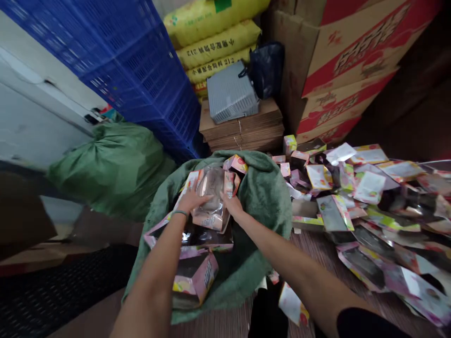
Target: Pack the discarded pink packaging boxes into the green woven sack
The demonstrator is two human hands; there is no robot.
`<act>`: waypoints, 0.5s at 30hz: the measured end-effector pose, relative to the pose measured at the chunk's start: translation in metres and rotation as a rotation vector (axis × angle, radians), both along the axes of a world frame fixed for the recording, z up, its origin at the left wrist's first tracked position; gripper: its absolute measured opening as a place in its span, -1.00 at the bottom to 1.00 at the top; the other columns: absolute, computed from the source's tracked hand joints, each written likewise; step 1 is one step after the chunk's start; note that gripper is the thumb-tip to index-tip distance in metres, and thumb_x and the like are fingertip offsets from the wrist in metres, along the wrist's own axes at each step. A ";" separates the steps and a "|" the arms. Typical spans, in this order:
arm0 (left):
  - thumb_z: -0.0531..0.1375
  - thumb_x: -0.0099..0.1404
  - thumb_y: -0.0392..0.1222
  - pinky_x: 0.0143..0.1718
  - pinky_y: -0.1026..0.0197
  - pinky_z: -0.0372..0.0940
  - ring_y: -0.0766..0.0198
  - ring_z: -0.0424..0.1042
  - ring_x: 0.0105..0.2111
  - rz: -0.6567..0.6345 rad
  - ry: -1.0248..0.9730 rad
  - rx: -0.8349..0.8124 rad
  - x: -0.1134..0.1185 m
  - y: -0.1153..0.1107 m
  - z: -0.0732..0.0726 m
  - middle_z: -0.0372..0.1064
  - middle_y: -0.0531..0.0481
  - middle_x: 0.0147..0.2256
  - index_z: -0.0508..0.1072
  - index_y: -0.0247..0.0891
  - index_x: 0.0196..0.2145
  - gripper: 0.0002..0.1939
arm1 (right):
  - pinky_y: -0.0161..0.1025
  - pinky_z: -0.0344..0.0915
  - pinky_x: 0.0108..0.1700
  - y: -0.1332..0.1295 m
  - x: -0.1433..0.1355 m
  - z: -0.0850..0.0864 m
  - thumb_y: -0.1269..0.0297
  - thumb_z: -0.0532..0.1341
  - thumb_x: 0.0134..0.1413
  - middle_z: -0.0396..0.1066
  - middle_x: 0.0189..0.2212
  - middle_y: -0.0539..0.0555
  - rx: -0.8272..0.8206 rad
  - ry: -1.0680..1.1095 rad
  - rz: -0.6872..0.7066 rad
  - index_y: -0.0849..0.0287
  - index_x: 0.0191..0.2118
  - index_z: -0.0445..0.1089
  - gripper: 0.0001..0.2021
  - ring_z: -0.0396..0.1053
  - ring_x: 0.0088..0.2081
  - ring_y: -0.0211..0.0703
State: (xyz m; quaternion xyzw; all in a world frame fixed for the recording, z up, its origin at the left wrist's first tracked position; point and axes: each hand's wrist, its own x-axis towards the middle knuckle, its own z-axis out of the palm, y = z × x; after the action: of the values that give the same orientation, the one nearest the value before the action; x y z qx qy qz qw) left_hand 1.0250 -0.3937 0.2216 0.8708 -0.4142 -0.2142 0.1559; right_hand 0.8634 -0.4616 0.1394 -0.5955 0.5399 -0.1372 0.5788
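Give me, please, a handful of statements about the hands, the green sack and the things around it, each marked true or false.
1. Both hands press on a flattened package with a clear window inside the open green sack. True.
2. The left hand wears a band at the wrist. True.
3. The right hand holds a pair of scissors. False: it rests on the package, with no tool.
4. The heap of flattened packages lies to the left of the sack. False: it lies to the right, on the wooden surface.
5. A grey plastic crate sits on a stack of flat cardboard behind the sack. True.
6. The stacked crates at upper left are red. False: they are blue.
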 end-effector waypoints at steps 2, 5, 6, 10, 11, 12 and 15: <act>0.38 0.10 0.41 0.32 -0.53 -0.02 -0.61 -0.15 0.44 0.001 -0.125 0.187 0.005 -0.017 -0.055 -0.42 -0.24 0.55 -0.16 0.04 0.56 0.27 | -0.01 0.26 0.32 -0.003 0.001 -0.025 -0.09 0.11 0.40 0.30 0.30 0.31 0.000 0.199 0.041 0.21 0.44 0.22 -0.33 0.30 0.32 0.20; 0.27 0.10 0.56 0.29 -0.66 -0.16 -0.70 -0.36 0.44 -0.004 -0.222 0.240 0.004 -0.030 -0.103 -0.59 -0.28 0.54 -0.24 0.06 0.56 0.30 | -0.05 0.31 0.26 0.000 -0.023 -0.037 -0.07 0.11 0.42 0.39 0.23 0.27 -0.048 0.289 0.148 0.14 0.42 0.28 -0.39 0.37 0.26 0.17; 0.26 0.10 0.57 0.30 -0.66 -0.18 -0.69 -0.39 0.44 -0.018 -0.228 0.233 0.005 -0.033 -0.111 -0.58 -0.31 0.54 -0.24 0.05 0.56 0.29 | -0.03 0.30 0.27 0.002 -0.035 -0.035 -0.09 0.13 0.41 0.41 0.20 0.28 -0.067 0.306 0.187 0.16 0.36 0.35 -0.41 0.37 0.26 0.19; 0.26 0.11 0.56 0.29 -0.69 -0.25 -0.68 -0.47 0.45 -0.030 -0.229 0.179 0.011 -0.036 -0.122 -0.59 -0.34 0.53 -0.21 0.08 0.55 0.26 | 0.26 0.00 0.41 -0.001 -0.082 -0.013 -0.02 0.25 0.33 0.13 0.39 0.38 -0.551 0.560 0.188 0.23 0.29 0.39 -0.44 -0.01 0.43 0.41; 0.26 0.12 0.55 0.29 -0.69 -0.27 -0.68 -0.49 0.45 -0.022 -0.232 0.156 0.011 -0.036 -0.124 -0.60 -0.35 0.53 -0.20 0.08 0.55 0.26 | 0.30 -0.03 0.40 -0.006 -0.091 -0.007 0.04 0.29 0.31 0.03 0.44 0.40 -0.697 0.679 0.133 0.23 0.36 0.30 -0.38 -0.07 0.44 0.45; 0.26 0.13 0.55 0.28 -0.69 -0.30 -0.68 -0.50 0.45 -0.017 -0.235 0.135 0.009 -0.037 -0.127 -0.60 -0.37 0.53 -0.19 0.07 0.55 0.25 | 0.29 0.04 0.36 -0.012 -0.100 -0.001 0.08 0.31 0.30 0.03 0.43 0.43 -0.770 0.793 0.077 0.26 0.41 0.22 -0.33 -0.02 0.42 0.47; 0.26 0.17 0.51 0.27 -0.71 -0.38 -0.67 -0.54 0.45 -0.007 -0.228 0.100 0.001 -0.040 -0.135 -0.62 -0.42 0.52 -0.18 0.03 0.56 0.21 | 0.06 0.30 0.09 -0.039 -0.131 0.019 0.16 0.20 0.39 0.38 0.14 0.46 -0.598 0.943 -0.023 0.37 0.31 0.27 -0.48 0.37 0.13 0.34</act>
State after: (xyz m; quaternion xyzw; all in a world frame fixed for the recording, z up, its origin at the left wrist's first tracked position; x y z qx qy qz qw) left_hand 1.0256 -0.4339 0.0867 0.8946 -0.4213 -0.1345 0.0634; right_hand 0.7325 -0.5007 0.1587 -0.7247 0.6845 -0.0094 0.0790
